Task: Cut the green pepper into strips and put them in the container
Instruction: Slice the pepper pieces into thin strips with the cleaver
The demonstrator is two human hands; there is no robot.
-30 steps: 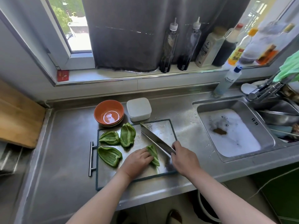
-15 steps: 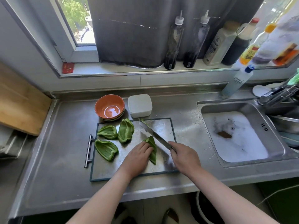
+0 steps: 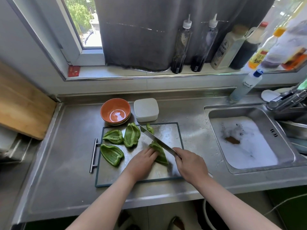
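Note:
On the steel cutting board (image 3: 172, 135) lie three large green pepper pieces (image 3: 131, 136), with a small strip (image 3: 150, 128) near the far edge. My left hand (image 3: 142, 161) presses a fourth pepper piece (image 3: 160, 153) flat with curled fingers. My right hand (image 3: 191, 165) grips the handle of a knife (image 3: 156, 140), whose blade slants across that piece toward the far left. A white lidded container (image 3: 146, 109) stands just behind the board.
Stacked orange bowls (image 3: 115, 112) sit left of the container. A sink (image 3: 245, 141) full of foam lies to the right, with a tap (image 3: 285, 100) above it. Bottles (image 3: 181, 47) line the window sill. A wooden board (image 3: 21, 105) leans at the left.
The knife blade has moved over the held pepper piece, and a small strip now lies near the board's far edge. My head has tilted, shifting the view.

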